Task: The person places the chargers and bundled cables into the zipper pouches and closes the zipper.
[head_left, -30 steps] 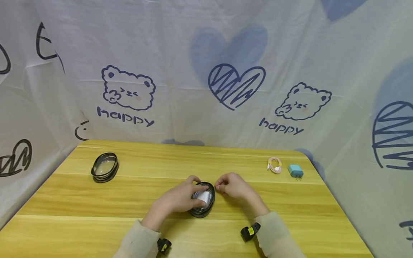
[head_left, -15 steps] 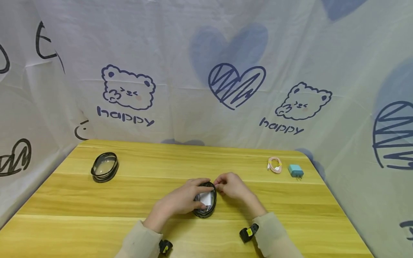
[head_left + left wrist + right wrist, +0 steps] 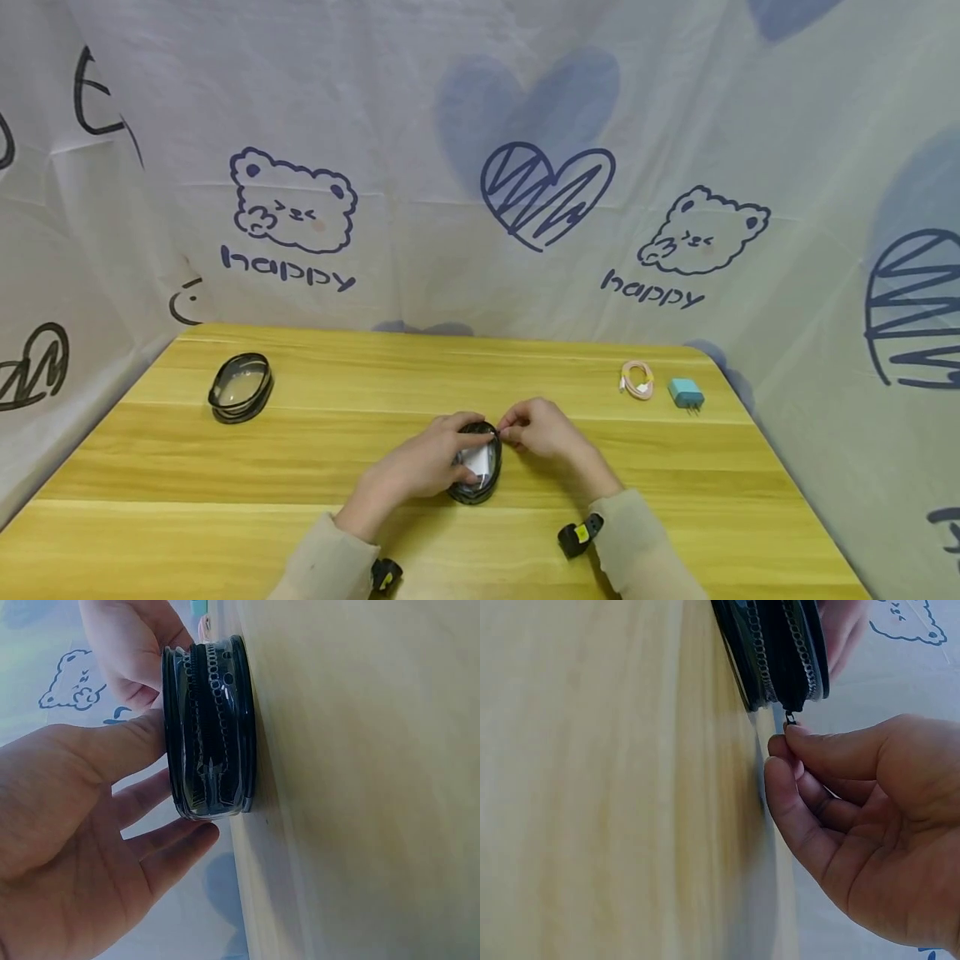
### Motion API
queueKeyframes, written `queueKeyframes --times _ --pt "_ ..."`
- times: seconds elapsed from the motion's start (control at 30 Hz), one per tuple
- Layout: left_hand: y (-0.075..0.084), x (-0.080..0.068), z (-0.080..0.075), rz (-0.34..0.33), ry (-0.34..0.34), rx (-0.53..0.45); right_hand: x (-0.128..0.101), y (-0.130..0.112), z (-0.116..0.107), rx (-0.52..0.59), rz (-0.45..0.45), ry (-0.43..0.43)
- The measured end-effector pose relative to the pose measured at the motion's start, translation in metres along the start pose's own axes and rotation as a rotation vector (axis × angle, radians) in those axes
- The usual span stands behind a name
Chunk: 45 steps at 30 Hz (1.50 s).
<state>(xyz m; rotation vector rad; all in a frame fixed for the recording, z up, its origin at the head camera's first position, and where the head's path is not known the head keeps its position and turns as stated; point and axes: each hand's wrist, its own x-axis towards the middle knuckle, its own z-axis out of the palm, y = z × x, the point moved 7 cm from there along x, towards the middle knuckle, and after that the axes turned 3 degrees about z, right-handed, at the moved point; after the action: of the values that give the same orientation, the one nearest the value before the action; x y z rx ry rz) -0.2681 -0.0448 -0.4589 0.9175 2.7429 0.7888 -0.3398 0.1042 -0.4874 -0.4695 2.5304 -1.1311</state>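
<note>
Glossy clear-plastic pouch (image 3: pixel 476 463), smooth varnished wood table (image 3: pixel 375 383)

A wooden table (image 3: pixel 225 467) with a yellow grained top carries everything. Near its middle, towards the front edge, lies a round black zip pouch (image 3: pixel 476 462). At the back left sits a second black round pouch (image 3: pixel 241 387) with a clear lid. At the back right lie a coiled pink cable (image 3: pixel 638 380) and, just beside it, a teal charger plug (image 3: pixel 686 392).
</note>
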Motion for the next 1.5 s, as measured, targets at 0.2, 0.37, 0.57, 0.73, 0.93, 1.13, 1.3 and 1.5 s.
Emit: queueKeyframes --times 0.2,0.37,0.57,0.73,0.93,1.13,1.3,1.5 --pt "-0.0013 0.0002 0.0015 -0.042 -0.003 0.000 -0.0009 0.0010 -0.0029 0.007 0.006 -0.052" --pt "-0.0017 -0.0001 0.0020 -0.052 0.001 -0.006 -0.0029 0.0013 -0.0043 0.013 -0.010 -0.106" --pt "-0.0014 0.0003 -0.0003 -0.028 0.022 -0.002 -0.0037 0.0005 -0.0051 0.011 -0.022 -0.113" --pt "-0.0020 -0.0005 -0.0029 -0.019 0.040 -0.010 -0.0031 -0.0002 -0.0047 -0.005 -0.021 -0.078" --pt "-0.0031 -0.0010 -0.0050 -0.042 0.066 -0.003 -0.0009 -0.0052 -0.0017 -0.001 -0.051 -0.024" --pt "-0.0005 0.0009 -0.0056 -0.026 0.083 0.034 0.0014 -0.0058 0.0014 0.003 -0.054 -0.007" --pt "0.0013 0.0017 -0.0030 0.010 0.062 0.026 0.0019 -0.0042 0.0020 0.014 -0.044 -0.013" --pt "0.0018 0.0017 -0.0018 0.016 0.053 0.016 0.0009 -0.0040 0.0017 0.014 -0.038 -0.016"
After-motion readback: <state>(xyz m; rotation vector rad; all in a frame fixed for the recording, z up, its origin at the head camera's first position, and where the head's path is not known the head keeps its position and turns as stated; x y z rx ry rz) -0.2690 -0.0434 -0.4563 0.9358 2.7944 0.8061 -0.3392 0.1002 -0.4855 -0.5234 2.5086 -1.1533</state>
